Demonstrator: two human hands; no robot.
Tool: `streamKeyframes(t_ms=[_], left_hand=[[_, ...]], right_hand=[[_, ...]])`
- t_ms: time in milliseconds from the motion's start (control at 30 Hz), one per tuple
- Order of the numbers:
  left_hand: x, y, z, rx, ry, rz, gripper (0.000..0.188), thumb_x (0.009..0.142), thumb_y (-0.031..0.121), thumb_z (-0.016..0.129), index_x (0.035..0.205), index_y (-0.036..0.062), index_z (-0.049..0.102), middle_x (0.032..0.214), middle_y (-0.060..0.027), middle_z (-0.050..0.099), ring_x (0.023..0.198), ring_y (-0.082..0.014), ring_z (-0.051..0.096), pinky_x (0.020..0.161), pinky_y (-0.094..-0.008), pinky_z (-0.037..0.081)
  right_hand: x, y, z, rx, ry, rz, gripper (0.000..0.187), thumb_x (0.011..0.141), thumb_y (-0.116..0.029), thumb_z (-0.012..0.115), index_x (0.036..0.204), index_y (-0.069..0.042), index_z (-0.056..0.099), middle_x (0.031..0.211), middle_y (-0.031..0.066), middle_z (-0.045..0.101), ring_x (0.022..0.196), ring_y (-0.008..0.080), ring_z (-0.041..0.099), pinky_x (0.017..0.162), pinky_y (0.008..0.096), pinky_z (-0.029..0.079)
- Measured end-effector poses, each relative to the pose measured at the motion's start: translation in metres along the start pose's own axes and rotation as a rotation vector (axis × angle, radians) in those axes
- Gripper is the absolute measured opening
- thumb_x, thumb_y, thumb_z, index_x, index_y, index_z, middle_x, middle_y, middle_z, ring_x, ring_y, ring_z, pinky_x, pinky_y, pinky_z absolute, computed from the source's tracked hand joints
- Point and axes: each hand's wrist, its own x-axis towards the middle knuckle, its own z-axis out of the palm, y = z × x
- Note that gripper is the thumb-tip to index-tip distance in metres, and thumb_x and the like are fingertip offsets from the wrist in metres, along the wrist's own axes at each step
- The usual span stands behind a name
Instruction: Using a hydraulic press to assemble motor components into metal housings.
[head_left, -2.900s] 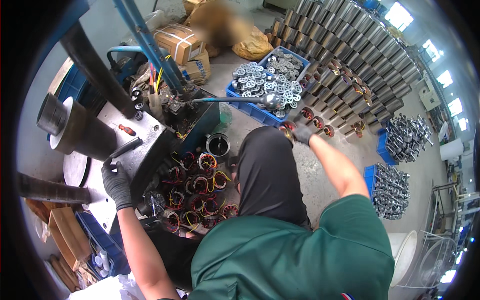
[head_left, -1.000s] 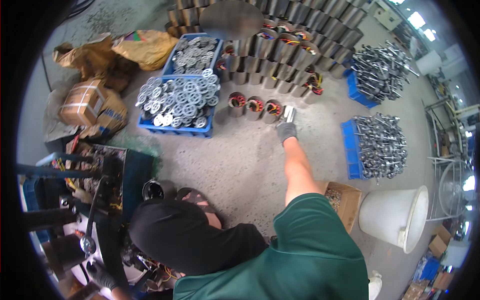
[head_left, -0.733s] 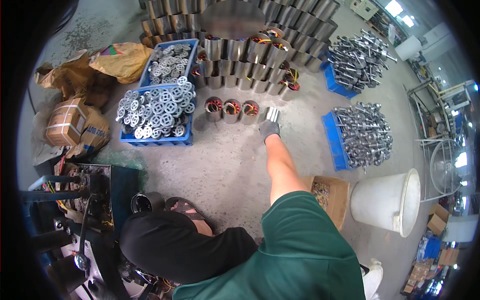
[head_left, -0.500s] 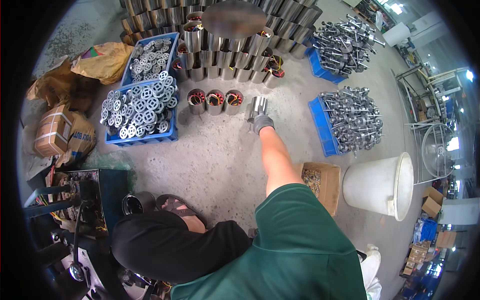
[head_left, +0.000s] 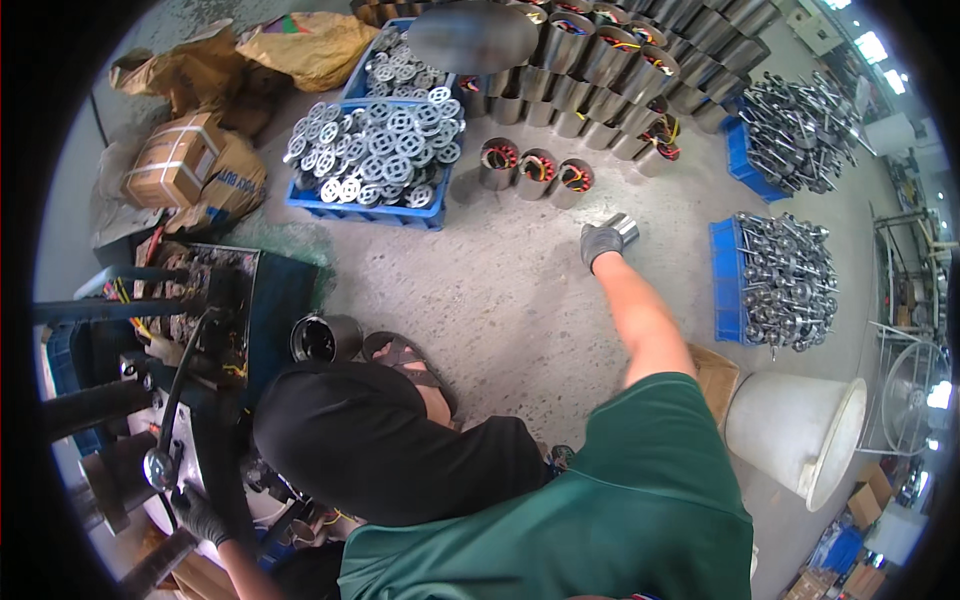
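Note:
On the floor ahead, my right hand (head_left: 602,244), in a dark grey glove, is closed around the near end of a shiny metal cylinder (head_left: 625,227). The cylinder is tilted; what lies inside it is hidden. Just beyond it to the left stand three upright metal cylinders (head_left: 536,176) with red and yellow wires in their tops. At the lower left my gloved left hand (head_left: 203,516) is beside a machine (head_left: 160,470) with a ball-ended lever. Its fingers look stretched out, with nothing visible in them.
Stacked metal cylinders (head_left: 600,95) fill the back. Blue crates hold slotted metal discs (head_left: 380,150) on the left and shafted rotors (head_left: 790,280) on the right. A white bucket (head_left: 780,430) and cardboard box (head_left: 713,380) are near my right arm. A dark cylinder (head_left: 325,338) stands by my foot.
The view has turned left, so the scene appears farther right. My right hand has drawn the cylinder slightly nearer and tilted it. My left hand has come into view by the machine.

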Motion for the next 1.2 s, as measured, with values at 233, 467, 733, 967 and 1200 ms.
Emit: streamKeyframes(t_ms=[233, 467, 733, 967, 1200], left_hand=[[-0.009, 0.015, -0.003, -0.079, 0.034, -0.001, 0.035, 0.098, 0.024, 0.070, 0.118, -0.0047, 0.069, 0.109, -0.0202, 0.077, 0.100, -0.0328, 0.072, 0.093, -0.0402, 0.053], [-0.006, 0.002, 0.004, -0.093, 0.032, -0.031, 0.035, 0.098, 0.021, 0.069, 0.122, -0.0050, 0.068, 0.117, -0.0205, 0.075, 0.106, -0.0331, 0.071, 0.098, -0.0404, 0.052], [-0.008, -0.002, 0.008, -0.115, 0.047, -0.023, 0.036, 0.098, 0.020, 0.069, 0.123, -0.0050, 0.068, 0.118, -0.0207, 0.075, 0.109, -0.0322, 0.070, 0.100, -0.0392, 0.051], [-0.015, 0.019, -0.002, -0.083, 0.060, -0.055, 0.036, 0.098, 0.015, 0.069, 0.127, -0.0045, 0.066, 0.118, -0.0179, 0.075, 0.107, -0.0288, 0.070, 0.099, -0.0388, 0.052], [-0.015, 0.020, -0.002, -0.088, 0.052, -0.049, 0.035, 0.099, 0.016, 0.068, 0.127, -0.0046, 0.066, 0.117, -0.0182, 0.075, 0.107, -0.0300, 0.070, 0.097, -0.0385, 0.052]], right_hand=[[-0.045, 0.047, -0.020, 0.093, 0.324, 0.130, 0.058, 0.085, -0.052, 0.073, 0.123, -0.009, 0.071, 0.125, 0.0181, 0.072, 0.107, 0.0370, 0.071, 0.090, 0.0556, 0.058], [-0.028, 0.061, 0.046, 1.596, -0.306, 0.538, 0.035, 0.090, -0.032, 0.079, 0.114, -0.008, 0.071, 0.114, 0.0132, 0.071, 0.094, 0.0324, 0.069, 0.070, 0.0487, 0.061], [-0.005, 0.039, -0.010, 0.542, 0.362, 0.244, 0.040, 0.095, -0.036, 0.063, 0.122, -0.009, 0.073, 0.124, 0.0209, 0.072, 0.115, 0.0409, 0.069, 0.102, 0.0451, 0.054], [-0.019, 0.033, 0.012, 0.619, 0.625, 0.373, 0.038, 0.094, -0.030, 0.068, 0.127, -0.010, 0.069, 0.131, 0.0236, 0.066, 0.116, 0.0411, 0.064, 0.100, 0.0503, 0.053], [0.045, 0.051, 0.041, 2.181, 0.324, 0.744, 0.031, 0.102, -0.009, 0.044, 0.129, 0.003, 0.054, 0.115, 0.0252, 0.068, 0.089, 0.0407, 0.075, 0.069, 0.0510, 0.066]])
